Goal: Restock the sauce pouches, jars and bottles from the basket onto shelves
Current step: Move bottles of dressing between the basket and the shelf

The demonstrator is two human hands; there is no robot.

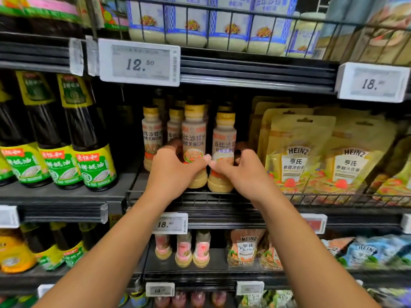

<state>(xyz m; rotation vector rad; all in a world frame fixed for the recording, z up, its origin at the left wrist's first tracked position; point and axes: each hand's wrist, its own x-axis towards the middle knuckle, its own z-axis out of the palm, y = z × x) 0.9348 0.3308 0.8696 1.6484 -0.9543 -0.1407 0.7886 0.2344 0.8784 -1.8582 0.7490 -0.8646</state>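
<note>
The left hand (171, 167) covers the lower label of the front dressing bottle (194, 134) it grips. The right hand (242, 172) hides part of the neighbouring dressing bottle (224, 138). Most of both hands' fingers (174, 144) are lost behind the bottles. The rear bottles (175, 123) show little more than caps. The dark sauce bottles (9, 130) at the shelf's left end are cut by the picture's edge, and the Heinz pouches (398, 181) by the right edge. The small digits on the right price tag (373, 82) are too blurred to read.

On the middle shelf (222, 207), the left hand (171, 172) grips a yellow-capped salad dressing bottle (194, 134) and the right hand (241, 172) grips the neighbouring bottle (224, 138), thumb tips just beside each other, between dark oyster sauce bottles (89, 141) and Heinz pouches (295, 156).
</note>
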